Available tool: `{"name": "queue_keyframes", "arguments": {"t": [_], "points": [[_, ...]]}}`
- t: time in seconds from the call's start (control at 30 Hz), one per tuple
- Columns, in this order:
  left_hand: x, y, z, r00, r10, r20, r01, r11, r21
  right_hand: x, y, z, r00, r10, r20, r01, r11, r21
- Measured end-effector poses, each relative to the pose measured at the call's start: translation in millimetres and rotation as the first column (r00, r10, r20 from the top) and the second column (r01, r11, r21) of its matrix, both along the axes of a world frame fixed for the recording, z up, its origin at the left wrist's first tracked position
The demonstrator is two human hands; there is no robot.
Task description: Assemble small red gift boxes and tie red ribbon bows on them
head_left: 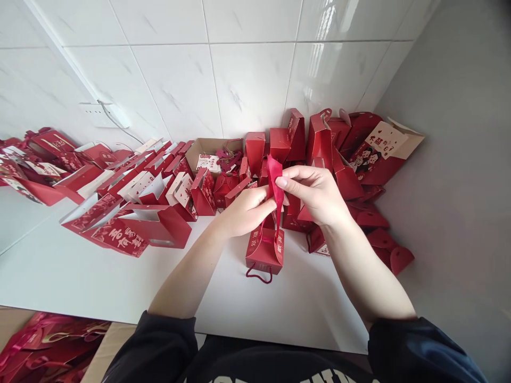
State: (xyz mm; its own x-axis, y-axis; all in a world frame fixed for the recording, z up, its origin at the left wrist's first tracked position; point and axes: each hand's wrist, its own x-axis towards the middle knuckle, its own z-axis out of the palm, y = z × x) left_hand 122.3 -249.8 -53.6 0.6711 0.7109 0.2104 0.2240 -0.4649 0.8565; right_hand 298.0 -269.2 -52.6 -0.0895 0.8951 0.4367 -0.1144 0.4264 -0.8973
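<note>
In the head view, I see the red ribbon [274,166] stretched lengthwise between fingers and small red box [264,256], which sits below them, on the camera's side, on the white table [229,300]. The left hand [247,210], lower and nearer the box, pinches the ribbon; the right hand [313,191] grips its right edge, thumb against fingertip.

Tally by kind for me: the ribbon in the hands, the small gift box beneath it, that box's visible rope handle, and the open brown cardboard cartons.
Satin-like ribbon: 1
Red gift box: 1
Rope handle: 1
Brown cardboard cartons: 2
Total: 5
</note>
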Motion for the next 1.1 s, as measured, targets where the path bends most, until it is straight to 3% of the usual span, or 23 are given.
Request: {"name": "queue_keyframes", "arguments": {"t": [0.1,0.23,0.3,0.37,0.57,0.7,0.87,1.1], "points": [[-7,0,-27.6,1.0,0.011,0.024,-0.009,0.998,-0.054,2,3,-4.9,0.997,-0.072,-0.032,0.073,0.997,0.03],[-18,-4,-78.3,0.997,-0.02,0.069,0.03,0.99,-0.141,3,4,-8.4,0.993,-0.11,-0.033,0.112,0.992,0.054],[-22,-6,-97.9,0.996,-0.008,0.091,0.018,0.993,-0.113,3,4,-9.3,0.993,-0.108,-0.049,0.111,0.991,0.071],[-24,-7,-108.4,0.995,0.004,0.096,0.002,0.998,-0.064,1,5,-10.2,0.992,-0.11,-0.061,0.115,0.99,0.083],[-14,-5,-108.7,0.994,-0.105,0.02,0.106,0.994,-0.017,-7,5,-12.8,0.992,-0.116,-0.041,0.118,0.991,0.067],[-4,-7,-118.7,1.0,-0.015,-0.008,0.015,1.0,0.021,-9,5,-14.6,0.991,-0.117,-0.064,0.123,0.988,0.097],[-6,-7,-131.8,0.999,0.032,-0.033,-0.03,0.998,0.056,-5,5,-19.4,0.975,-0.216,-0.054,0.221,0.969,0.109],[-8,-9,-128.9,0.986,0.056,-0.154,-0.027,0.983,0.181,0,5,-24.2,0.971,-0.225,-0.081,0.231,0.969,0.088]]}}
